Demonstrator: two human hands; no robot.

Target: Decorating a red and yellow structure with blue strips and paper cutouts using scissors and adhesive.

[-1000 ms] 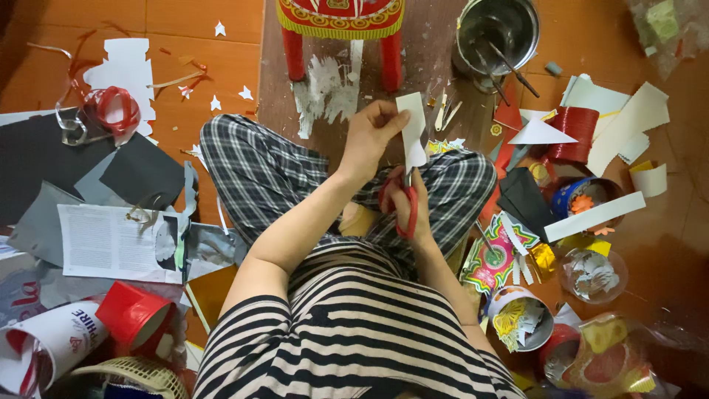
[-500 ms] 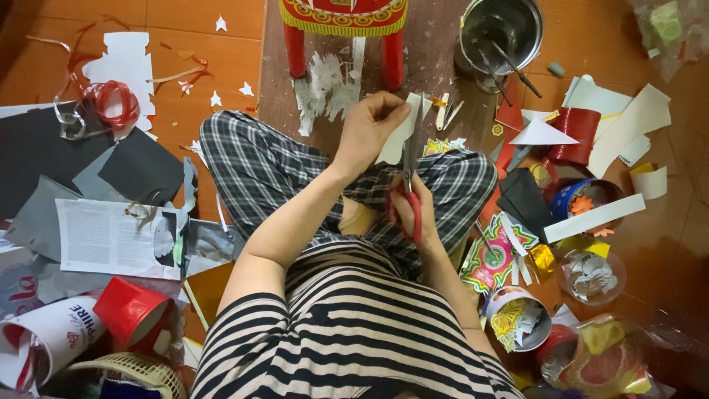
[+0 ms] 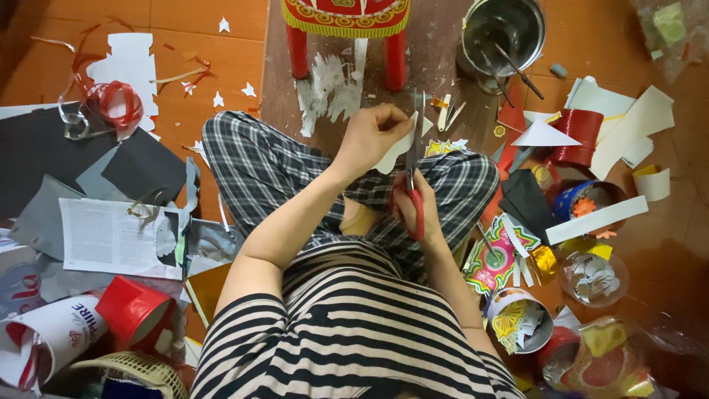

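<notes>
While scissors [image 3: 415, 171] cut, printed white sheet [image 3: 103, 236] leftward

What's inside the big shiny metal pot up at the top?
Inside the metal pot, a few thin sticks lean against its wall, one poking over the rim. What their lower ends rest in cannot be made out.

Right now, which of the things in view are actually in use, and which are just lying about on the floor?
In use:
left hand holding the white paper piece
right hand working the red-handled scissors into that paper

Lying about:
metal pot with sticks
red stool
red ribbon roll
black paper sheets
printed page
</notes>
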